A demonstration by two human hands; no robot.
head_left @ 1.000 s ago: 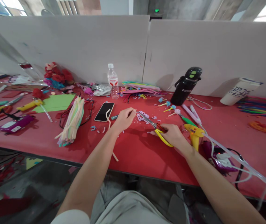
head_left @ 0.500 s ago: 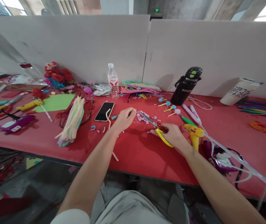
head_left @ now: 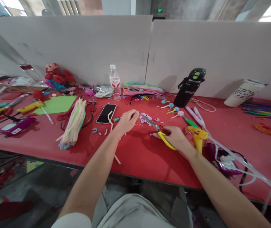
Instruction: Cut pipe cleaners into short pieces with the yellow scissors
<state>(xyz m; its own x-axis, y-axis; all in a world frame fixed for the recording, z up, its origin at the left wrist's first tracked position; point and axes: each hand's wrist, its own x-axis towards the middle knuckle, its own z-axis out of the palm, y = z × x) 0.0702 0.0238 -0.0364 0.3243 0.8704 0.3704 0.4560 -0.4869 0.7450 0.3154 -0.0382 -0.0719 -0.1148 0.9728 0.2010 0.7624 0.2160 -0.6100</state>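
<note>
My right hand (head_left: 176,136) grips a pair of scissors (head_left: 151,122) by the yellow and red handles, the blades reaching up and left. Their tips come close to the pinched fingers of my left hand (head_left: 128,119). Whatever those fingers hold is too small to make out. Short lilac fuzzy clippings (head_left: 145,119) lie in a small pile under and around the blades. A cream pipe cleaner (head_left: 117,159) runs beneath my left forearm, its bent upper end over a phone (head_left: 106,113).
Left of the phone lies a tied bundle of pale pipe cleaners (head_left: 73,126). A water bottle (head_left: 115,83) and a black flask (head_left: 189,88) stand behind. Small pompom-topped stems (head_left: 171,105) lie before the flask. A yellow glue gun (head_left: 198,136) and a purple power box (head_left: 223,163) sit right of my hand.
</note>
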